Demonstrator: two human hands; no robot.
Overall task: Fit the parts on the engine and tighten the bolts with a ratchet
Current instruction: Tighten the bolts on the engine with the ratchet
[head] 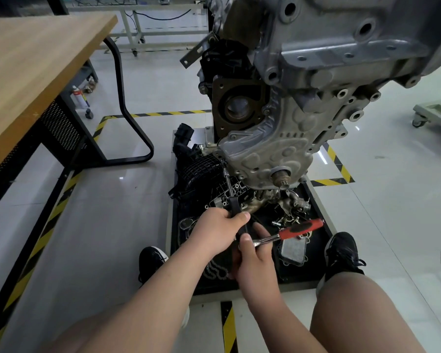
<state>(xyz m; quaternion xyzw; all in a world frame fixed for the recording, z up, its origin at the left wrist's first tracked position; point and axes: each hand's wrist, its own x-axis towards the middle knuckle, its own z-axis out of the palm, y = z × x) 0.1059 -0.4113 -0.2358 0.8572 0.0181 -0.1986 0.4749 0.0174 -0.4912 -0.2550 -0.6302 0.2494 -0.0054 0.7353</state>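
The grey engine (278,138) hangs upright over a black parts tray (318,207). A long extension bar (228,186) runs from a bolt at the engine's lower left edge down to a black tool body. My left hand (218,226) grips that black body just below the bar. My right hand (255,258) holds the head end of a ratchet (290,231) with a red and black handle that points up and right. A black intake manifold (199,171) lies at the tray's left.
Loose metal parts, bolts and a silver cooler block (293,248) lie in the tray. A wooden table (31,72) with black legs stands at the left. Yellow-black tape marks the floor. My shoes flank the tray. A wheeled cart (433,113) is at the right.
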